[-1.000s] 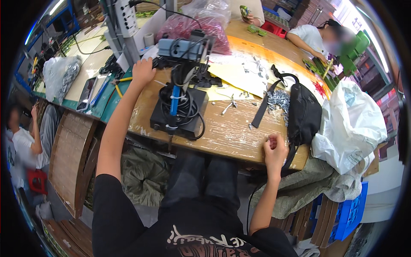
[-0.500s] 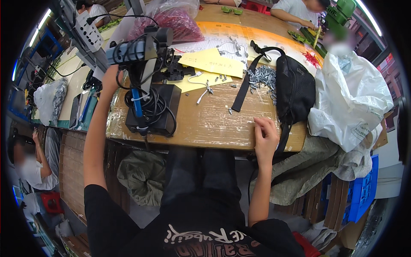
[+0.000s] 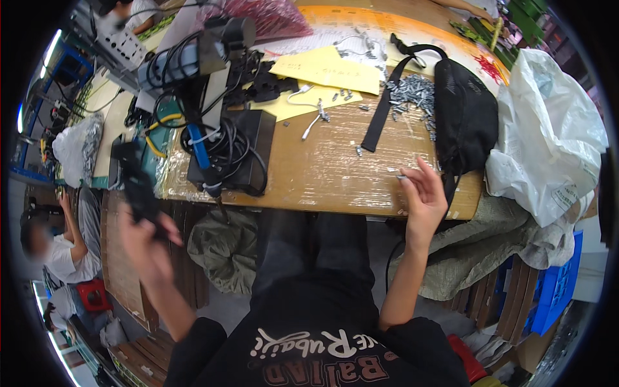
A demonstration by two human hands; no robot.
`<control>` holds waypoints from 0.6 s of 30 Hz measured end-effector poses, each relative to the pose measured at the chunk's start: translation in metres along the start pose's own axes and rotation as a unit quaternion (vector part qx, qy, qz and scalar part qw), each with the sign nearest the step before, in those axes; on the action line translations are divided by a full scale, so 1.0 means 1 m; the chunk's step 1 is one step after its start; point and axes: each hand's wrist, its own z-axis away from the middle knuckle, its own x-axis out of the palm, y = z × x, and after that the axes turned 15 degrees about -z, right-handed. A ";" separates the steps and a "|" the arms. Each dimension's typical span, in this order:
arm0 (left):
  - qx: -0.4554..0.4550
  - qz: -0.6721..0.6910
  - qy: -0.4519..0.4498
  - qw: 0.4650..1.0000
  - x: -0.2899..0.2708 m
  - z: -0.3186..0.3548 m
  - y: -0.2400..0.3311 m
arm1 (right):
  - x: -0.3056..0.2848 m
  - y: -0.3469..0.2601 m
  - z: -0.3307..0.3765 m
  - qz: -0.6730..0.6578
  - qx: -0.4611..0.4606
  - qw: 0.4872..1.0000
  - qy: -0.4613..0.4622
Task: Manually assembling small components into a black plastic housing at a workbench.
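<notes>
**Handling notes: black moulded part and small metal fastener**

Left to right: the left hand (image 3: pixel 147 240) is raised off the bench edge, closed around a black part (image 3: pixel 132 184); motion blur hides the exact finger placement. The part appears to be rigid plastic, light and not fragile; a grip across its narrow body, clear of any protruding end, looks most secure. Right of it, on the wooden bench (image 3: pixel 322 174), a black base plate (image 3: pixel 242 151) carries coiled cables and a blue-handled driver (image 3: pixel 200 155) hanging tip-down. Further right, the right hand (image 3: pixel 422 197) rests at the bench's near edge, thumb and forefinger pinching a small metal piece (image 3: pixel 401 176); this item is probably hard, smooth and easily dropped, so a fingertip pinch suits it. A heap of similar fasteners (image 3: pixel 412 90) lies beside a black bag (image 3: pixel 464 116).
</notes>
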 end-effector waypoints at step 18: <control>-0.340 0.184 -0.251 0.887 0.147 0.101 -0.068 | 0.046 0.000 0.101 -0.327 0.182 0.923 -0.091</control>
